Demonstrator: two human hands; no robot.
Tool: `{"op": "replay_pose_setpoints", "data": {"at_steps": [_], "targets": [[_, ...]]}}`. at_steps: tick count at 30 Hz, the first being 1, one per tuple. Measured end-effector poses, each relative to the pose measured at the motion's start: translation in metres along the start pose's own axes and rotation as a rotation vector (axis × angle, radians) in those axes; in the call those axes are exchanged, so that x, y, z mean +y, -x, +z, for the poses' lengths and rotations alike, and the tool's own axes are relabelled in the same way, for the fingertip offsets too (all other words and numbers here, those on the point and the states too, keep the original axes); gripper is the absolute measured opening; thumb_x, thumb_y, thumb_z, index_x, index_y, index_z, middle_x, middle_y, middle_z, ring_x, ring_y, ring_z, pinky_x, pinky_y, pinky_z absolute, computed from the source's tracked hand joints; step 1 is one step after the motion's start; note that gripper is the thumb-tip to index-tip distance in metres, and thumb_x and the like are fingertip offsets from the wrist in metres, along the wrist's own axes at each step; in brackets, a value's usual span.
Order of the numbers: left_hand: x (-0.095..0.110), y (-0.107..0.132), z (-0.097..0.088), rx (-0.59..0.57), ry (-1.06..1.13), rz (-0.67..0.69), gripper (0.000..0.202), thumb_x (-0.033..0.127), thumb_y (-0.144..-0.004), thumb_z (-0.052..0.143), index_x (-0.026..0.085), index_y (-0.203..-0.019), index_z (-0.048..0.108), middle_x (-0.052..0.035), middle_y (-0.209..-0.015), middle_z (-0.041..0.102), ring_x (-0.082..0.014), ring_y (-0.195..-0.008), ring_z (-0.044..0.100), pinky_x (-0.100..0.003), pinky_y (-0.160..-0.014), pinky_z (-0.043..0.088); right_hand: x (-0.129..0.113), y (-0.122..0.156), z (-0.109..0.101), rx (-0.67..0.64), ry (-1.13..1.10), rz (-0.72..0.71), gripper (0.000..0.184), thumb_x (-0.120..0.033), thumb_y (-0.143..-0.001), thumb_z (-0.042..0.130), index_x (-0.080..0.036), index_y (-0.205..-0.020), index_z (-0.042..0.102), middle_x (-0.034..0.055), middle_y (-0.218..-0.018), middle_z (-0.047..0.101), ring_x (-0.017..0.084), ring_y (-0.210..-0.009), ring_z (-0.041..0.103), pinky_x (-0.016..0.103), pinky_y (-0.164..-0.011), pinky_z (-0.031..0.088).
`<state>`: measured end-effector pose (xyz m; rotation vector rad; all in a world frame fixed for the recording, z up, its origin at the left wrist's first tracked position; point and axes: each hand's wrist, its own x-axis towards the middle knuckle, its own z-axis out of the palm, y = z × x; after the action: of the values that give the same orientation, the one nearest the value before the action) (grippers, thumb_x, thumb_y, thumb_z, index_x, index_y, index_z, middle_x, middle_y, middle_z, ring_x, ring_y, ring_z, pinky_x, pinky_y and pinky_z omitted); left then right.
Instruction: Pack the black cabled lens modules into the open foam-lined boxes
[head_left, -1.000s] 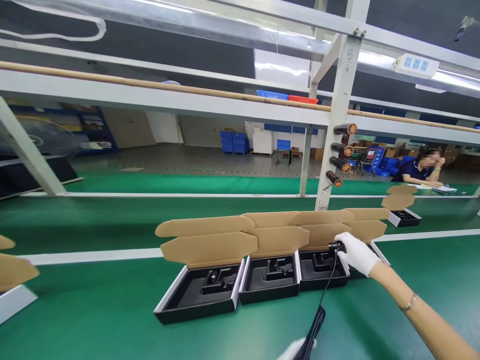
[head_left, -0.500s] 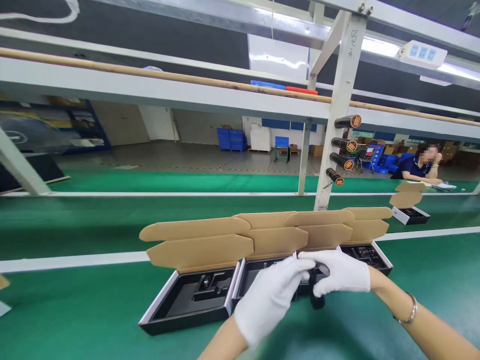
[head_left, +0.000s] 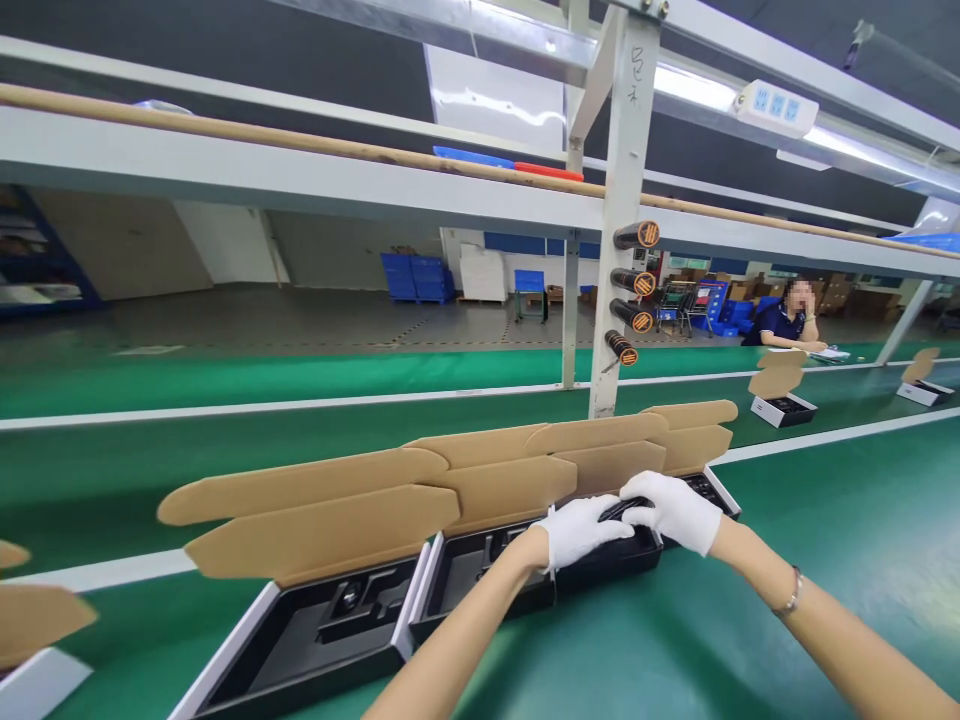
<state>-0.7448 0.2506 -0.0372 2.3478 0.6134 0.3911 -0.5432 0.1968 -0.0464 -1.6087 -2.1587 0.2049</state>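
My left hand (head_left: 581, 530), in a white glove, is over the third open box (head_left: 611, 568) from the left, its fingers closed on a black part (head_left: 616, 510). My right hand (head_left: 673, 512), gloved too, curls in from the right with its fingertips on the same part. The hands cover much of that part, so its exact kind is not visible. Left of them stand a second box (head_left: 525, 597) and a first box (head_left: 300, 687), both with black trays. The first tray holds a small round black piece (head_left: 350, 596).
A fourth box (head_left: 724, 484) adjoins on the right; brown lids stand raised behind the row. Another open box (head_left: 45, 685) is at the left edge. Farther right are more open boxes (head_left: 784, 408) and a seated person (head_left: 787, 320). A white post (head_left: 619, 200) rises behind the row.
The view has swung right, so the boxes sit farther left. The black part that hung in front of the boxes is now over the third box, with both hands at it.
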Motion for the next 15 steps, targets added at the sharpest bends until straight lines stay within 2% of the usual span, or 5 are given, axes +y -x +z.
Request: {"op": "replay_pose_setpoints", "data": {"at_steps": [2,5,9,12,15], "targets": [[-0.004,0.003,0.003,-0.003,-0.086,0.005,0.039,0.043,-0.088,0.044,0.025,-0.116,0.065,-0.0022,-0.11,0.068,-0.0259,-0.102,0.063,-0.036,-0.093,0.047,0.009,-0.004,0.008,-0.198,0.198,-0.018,0.028,-0.036,-0.086,0.059,-0.022,-0.109,0.068,0.0067,-0.105,0.069,0.022,-0.097,0.062,0.035,-0.087,0.049],[-0.004,0.009,0.017,0.056,-0.251,-0.01,0.044,0.029,-0.091,0.029,0.025,-0.11,0.069,-0.0052,-0.109,0.065,-0.031,-0.105,0.06,-0.055,-0.1,0.037,0.008,-0.014,0.018,-0.353,0.322,-0.053,0.023,-0.038,-0.081,0.068,-0.019,-0.093,0.073,0.0071,-0.091,0.071,0.026,-0.095,0.062,0.037,-0.084,0.049],[0.002,0.016,0.036,0.101,-0.412,0.009,0.035,0.036,-0.091,0.042,0.019,-0.093,0.073,-0.0184,-0.105,0.065,-0.0421,-0.104,0.056,-0.071,-0.095,0.029,-0.011,-0.02,0.014,-0.361,0.315,-0.027,0.028,-0.039,-0.09,0.06,-0.017,-0.106,0.065,0.0062,-0.108,0.065,0.022,-0.096,0.061,0.039,-0.085,0.051],[-0.009,0.018,0.046,0.09,-0.468,0.028,0.029,0.035,-0.09,0.047,0.024,-0.101,0.072,-0.0148,-0.097,0.07,-0.0385,-0.097,0.061,-0.077,-0.102,0.007,-0.022,-0.003,-0.003,-0.311,0.297,0.061,0.034,-0.037,-0.093,0.057,-0.016,-0.118,0.058,0.007,-0.12,0.059,0.022,-0.101,0.06,0.042,-0.085,0.053],[-0.035,0.012,0.054,0.127,-0.414,0.024,0.026,0.034,-0.086,0.052,0.032,-0.104,0.07,-0.0085,-0.108,0.071,-0.0333,-0.103,0.062,-0.069,-0.107,-0.012,-0.021,0.039,-0.029,-0.217,0.278,0.236,0.034,-0.037,-0.093,0.057,-0.016,-0.12,0.058,0.0071,-0.121,0.059,0.023,-0.102,0.06,0.042,-0.086,0.053]]}}
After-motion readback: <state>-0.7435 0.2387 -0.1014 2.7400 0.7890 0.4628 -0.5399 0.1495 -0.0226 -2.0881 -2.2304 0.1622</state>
